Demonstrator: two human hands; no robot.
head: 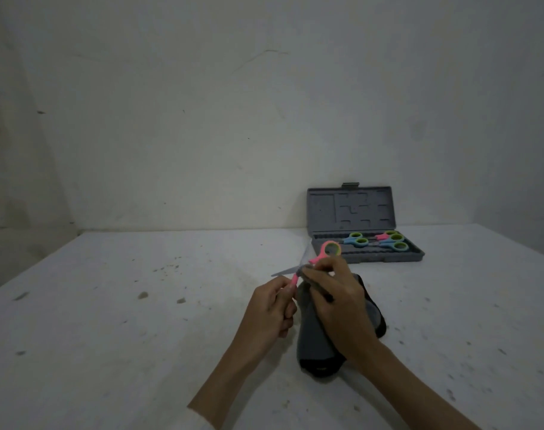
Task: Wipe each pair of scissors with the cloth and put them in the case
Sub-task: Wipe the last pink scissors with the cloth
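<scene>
Holding a pair of pink scissors (pixel 322 256) above the table (pixel 109 321), the person works with both hands near the middle of the scene. The left hand (pixel 269 308) has its fingers curled round the lower pink handle, pinching it near the end. The scissors stand open: two pale blades (pixel 291 268) spread to the left and up, and one pink loop with a green lining rises just above the right hand (pixel 339 302). That right hand pinches a dark grey cloth (pixel 314 339) against the scissors where the handles meet the blades; its fingers are bent round the fold of cloth. The rest of the cloth hangs down below the hands and reaches the table, with a black edge at its near end and another dark fold showing to the right of the wrist.

Farther off and to the right, a grey plastic case (pixel 351 209) stands open against the wall (pixel 202 119), its lid upright. In the tray lie three more pairs of scissors: a blue pair (pixel 356 238) with green-lined loops on the left, a pink pair (pixel 385 235) at the far right, and a second blue pair (pixel 394 243) just in front of it. The pale tabletop bears scattered dark specks and stains.
</scene>
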